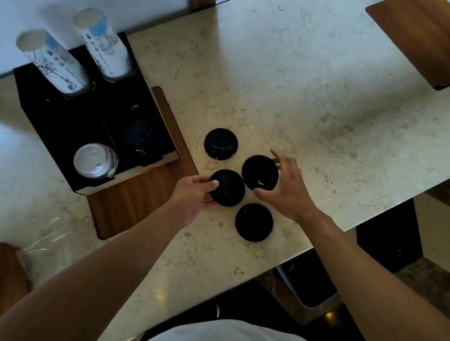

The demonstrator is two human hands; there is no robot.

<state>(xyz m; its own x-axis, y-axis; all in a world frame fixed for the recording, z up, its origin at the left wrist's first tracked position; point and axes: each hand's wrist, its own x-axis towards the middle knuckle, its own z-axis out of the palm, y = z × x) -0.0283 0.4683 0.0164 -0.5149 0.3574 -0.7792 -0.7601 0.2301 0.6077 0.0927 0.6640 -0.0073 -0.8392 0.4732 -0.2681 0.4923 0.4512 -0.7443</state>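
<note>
Several black cup lids lie on the pale stone counter [301, 100]. My left hand [192, 194] pinches the left lid [228, 188] at its edge, thumb on top. My right hand [288, 188] grips the middle-right lid [260, 172], fingers curled round its far and near rim. A far lid [221, 144] and a near lid [254, 222] lie untouched. The two held lids sit close together, nearly touching.
A black organiser box [50, 121] at the left holds two tall stacks of paper cups [102, 44], a stack of white lids [93, 161] and dark lids [138, 134]. Wooden inlays [137, 201] are set in the counter. The counter's edge runs at the lower right.
</note>
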